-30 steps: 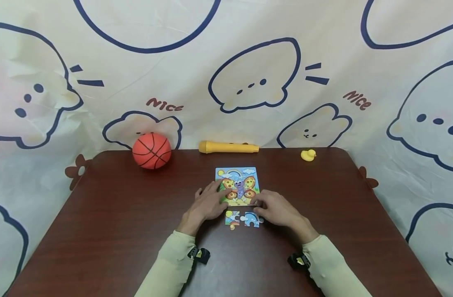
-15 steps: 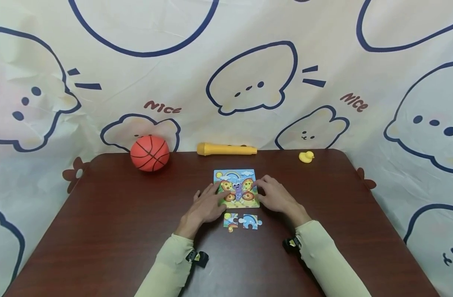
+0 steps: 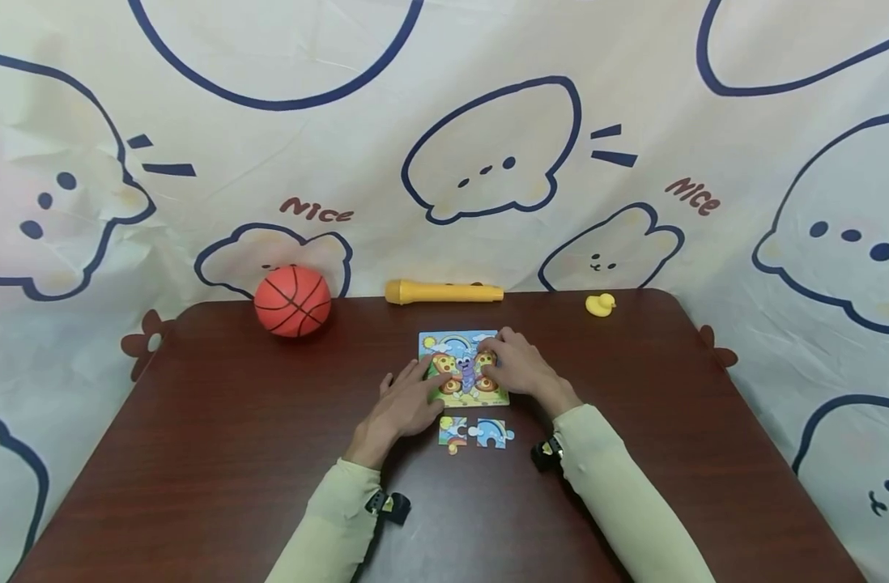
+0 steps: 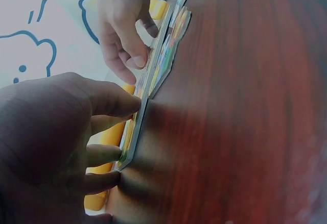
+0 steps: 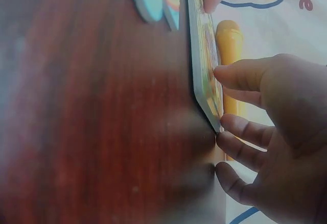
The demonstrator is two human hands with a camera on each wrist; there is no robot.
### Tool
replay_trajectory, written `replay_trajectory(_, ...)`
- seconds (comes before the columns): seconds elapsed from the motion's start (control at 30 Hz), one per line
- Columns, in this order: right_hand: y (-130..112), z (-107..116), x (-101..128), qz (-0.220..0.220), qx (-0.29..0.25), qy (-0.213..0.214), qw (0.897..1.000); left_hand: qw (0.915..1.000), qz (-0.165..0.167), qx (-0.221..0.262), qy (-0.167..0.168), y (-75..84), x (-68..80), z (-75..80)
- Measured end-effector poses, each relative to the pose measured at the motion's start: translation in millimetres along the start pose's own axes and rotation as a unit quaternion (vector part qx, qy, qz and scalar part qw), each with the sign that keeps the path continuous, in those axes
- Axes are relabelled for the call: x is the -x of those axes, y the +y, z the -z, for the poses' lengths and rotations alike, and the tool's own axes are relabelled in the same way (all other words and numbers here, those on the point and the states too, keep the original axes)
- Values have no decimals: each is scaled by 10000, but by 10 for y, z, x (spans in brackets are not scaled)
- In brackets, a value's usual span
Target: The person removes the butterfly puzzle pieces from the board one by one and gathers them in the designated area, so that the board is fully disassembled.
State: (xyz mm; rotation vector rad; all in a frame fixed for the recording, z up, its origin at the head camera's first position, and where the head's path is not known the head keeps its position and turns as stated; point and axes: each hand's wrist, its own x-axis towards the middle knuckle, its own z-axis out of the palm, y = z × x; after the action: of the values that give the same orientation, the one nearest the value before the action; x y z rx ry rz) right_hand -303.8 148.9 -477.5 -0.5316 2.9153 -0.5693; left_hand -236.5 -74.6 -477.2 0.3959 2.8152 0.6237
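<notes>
A butterfly puzzle board (image 3: 461, 350) lies flat in the middle of the brown table (image 3: 197, 453). My left hand (image 3: 415, 387) rests on its lower left part with straight fingers, and in the left wrist view those fingers (image 4: 110, 101) touch the board's edge (image 4: 153, 76). My right hand (image 3: 504, 363) covers the upper right part with bent fingers, tips on the picture. The right wrist view shows its thumb (image 5: 232, 75) on the board's face (image 5: 204, 45) and its fingers at the corner. Two loose puzzle pieces (image 3: 476, 431) lie just in front of the board, touched by neither hand.
An orange toy basketball (image 3: 292, 300) sits at the table's back left. A yellow torch (image 3: 444, 292) lies along the back edge, with a small yellow duck (image 3: 600, 304) to its right. A cartoon-printed cloth (image 3: 488, 162) hangs behind the table.
My right hand has moved from beside the loose pieces up the board's right side onto its upper right part. The left hand and the loose pieces have stayed put.
</notes>
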Motion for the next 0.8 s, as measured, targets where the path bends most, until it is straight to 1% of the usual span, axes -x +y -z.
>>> replay_trajectory(0.2,-8,18,-62,-161,-3,-72,9998,10000,-33,-73,10,6,-1,12)
replay_trajectory(0.53,-33,9,-148,-167,103,-125,9997,10000,34,-45,-17,-12,-1,15)
replay_trajectory(0.8,-91,68,-199,-464,-148,-281,9984,10000,-10,-19,12,4,5,19)
